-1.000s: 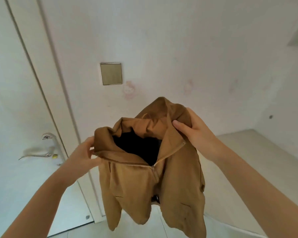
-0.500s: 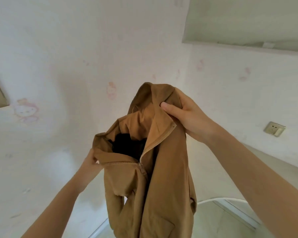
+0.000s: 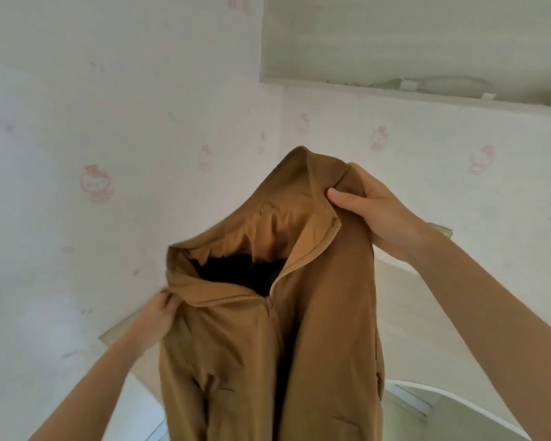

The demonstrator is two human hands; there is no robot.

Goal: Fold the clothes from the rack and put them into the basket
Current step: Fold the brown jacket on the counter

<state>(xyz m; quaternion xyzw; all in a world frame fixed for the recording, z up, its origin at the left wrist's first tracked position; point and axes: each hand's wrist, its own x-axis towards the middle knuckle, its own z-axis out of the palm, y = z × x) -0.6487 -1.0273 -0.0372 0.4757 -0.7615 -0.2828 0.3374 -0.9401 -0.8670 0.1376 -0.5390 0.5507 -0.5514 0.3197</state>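
Observation:
A brown zip-up jacket [image 3: 328, 338] hangs in the air in front of me, its collar open at the top and its zipper partly undone. My right hand [image 3: 372, 214] grips the collar at the upper right, thumb over the fabric. My left hand [image 3: 155, 316] pinches the collar's lower left edge. The jacket's bottom runs out of the frame. No rack or basket is in view.
A wallpapered room corner with faint pink cartoon figures stands behind the jacket. A pale wall cabinet [image 3: 411, 43] hangs at the upper right. A light floor [image 3: 427, 329] shows below, with a white curved object [image 3: 452, 405] at the lower right.
The view has swung right, from the door and wall plate to the room corner and cabinet. Both hands keep their hold on the jacket, which has travelled with them.

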